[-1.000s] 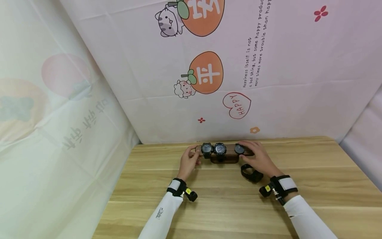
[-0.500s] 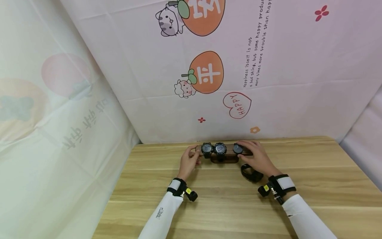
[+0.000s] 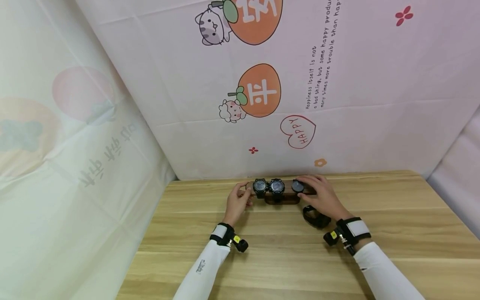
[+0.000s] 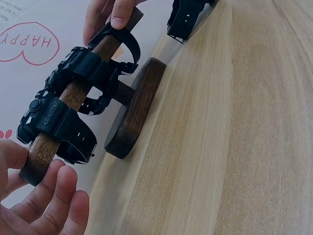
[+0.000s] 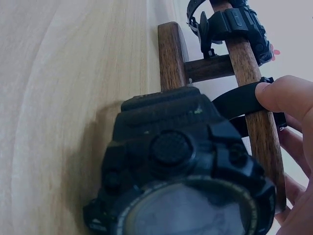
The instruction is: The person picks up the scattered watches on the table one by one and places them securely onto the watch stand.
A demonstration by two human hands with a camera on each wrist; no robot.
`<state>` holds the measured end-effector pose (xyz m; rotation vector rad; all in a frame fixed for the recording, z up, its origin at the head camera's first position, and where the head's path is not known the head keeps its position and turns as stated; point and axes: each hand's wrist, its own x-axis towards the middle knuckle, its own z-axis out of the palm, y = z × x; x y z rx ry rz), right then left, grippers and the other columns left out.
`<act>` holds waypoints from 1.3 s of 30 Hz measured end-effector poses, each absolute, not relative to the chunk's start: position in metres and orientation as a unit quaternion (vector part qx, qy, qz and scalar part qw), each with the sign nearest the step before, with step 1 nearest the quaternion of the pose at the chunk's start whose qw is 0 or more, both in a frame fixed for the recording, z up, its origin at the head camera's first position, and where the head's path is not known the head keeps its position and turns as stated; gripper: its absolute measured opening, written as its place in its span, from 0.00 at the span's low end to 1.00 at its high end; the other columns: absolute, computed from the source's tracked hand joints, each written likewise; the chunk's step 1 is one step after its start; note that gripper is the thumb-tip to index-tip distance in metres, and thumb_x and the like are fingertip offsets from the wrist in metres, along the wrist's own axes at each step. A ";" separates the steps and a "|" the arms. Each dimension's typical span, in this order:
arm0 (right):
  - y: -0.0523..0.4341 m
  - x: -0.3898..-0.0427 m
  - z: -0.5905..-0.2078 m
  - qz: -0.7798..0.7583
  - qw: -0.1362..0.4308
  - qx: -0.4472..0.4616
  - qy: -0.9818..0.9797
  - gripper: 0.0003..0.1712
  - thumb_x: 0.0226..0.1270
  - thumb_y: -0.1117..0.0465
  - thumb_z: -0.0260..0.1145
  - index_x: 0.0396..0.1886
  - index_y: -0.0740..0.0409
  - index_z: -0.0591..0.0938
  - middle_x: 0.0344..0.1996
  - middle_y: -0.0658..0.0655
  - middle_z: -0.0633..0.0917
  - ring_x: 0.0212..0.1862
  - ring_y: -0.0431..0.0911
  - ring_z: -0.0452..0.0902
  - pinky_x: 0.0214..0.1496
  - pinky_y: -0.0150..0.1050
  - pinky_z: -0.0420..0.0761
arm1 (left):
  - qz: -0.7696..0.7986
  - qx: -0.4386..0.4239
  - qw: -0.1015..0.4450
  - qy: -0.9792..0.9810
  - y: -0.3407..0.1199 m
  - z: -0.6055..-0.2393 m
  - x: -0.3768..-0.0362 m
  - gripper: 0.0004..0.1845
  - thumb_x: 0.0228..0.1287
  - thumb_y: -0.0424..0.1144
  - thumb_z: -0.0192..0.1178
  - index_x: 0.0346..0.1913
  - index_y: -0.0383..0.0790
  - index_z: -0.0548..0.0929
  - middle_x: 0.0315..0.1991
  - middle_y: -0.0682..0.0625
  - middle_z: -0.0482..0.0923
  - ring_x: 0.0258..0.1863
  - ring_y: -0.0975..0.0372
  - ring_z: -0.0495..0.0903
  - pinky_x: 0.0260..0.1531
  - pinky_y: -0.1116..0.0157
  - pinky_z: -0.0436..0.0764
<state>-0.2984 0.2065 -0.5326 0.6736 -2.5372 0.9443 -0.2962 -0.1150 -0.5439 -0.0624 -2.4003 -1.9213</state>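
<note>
A dark wooden watch stand [image 4: 146,103], a bar raised on a base, stands at the table's back edge. Two chunky black watches, the left one [image 3: 260,187] and the middle one [image 3: 276,187], sit side by side round its bar. My left hand [image 3: 236,205] holds the bar's left end between thumb and fingers. Farther right on the bar is a slimmer round-faced black watch [image 3: 298,186], its strap looped round the wood. My right hand [image 3: 323,199] pinches that watch, the thumb pressing its strap [image 5: 237,102] in the right wrist view.
Another black watch [image 3: 317,218] lies on the wooden table [image 3: 277,258], just in front of my right hand; it looms large in the right wrist view. Behind the table hangs a white printed cloth [image 3: 210,154], and more cloth covers the left side.
My right hand has slid slightly left, and the slim watch has moved with it along the bar toward the other two. My left hand has stayed on the bar's end.
</note>
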 end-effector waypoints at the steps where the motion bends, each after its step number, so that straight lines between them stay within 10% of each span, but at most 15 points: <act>1: 0.206 -0.298 -0.532 0.333 0.174 0.237 -0.896 0.34 0.66 0.61 0.79 0.71 0.57 0.80 0.68 0.66 0.81 0.70 0.66 0.67 0.68 0.72 0.69 | -0.625 -0.020 0.033 -0.780 -0.115 -0.544 -0.296 0.20 0.82 0.44 0.60 0.70 0.45 0.79 0.40 0.38 0.90 0.34 0.44 0.90 0.38 0.48 0.92; 39: 0.198 -0.301 -0.532 0.332 0.166 0.245 -0.896 0.34 0.67 0.59 0.79 0.71 0.55 0.81 0.69 0.64 0.82 0.72 0.66 0.66 0.73 0.72 0.63 | -0.626 -0.019 0.034 -0.779 -0.114 -0.543 -0.297 0.21 0.82 0.44 0.60 0.71 0.43 0.78 0.39 0.39 0.89 0.34 0.42 0.90 0.38 0.46 0.92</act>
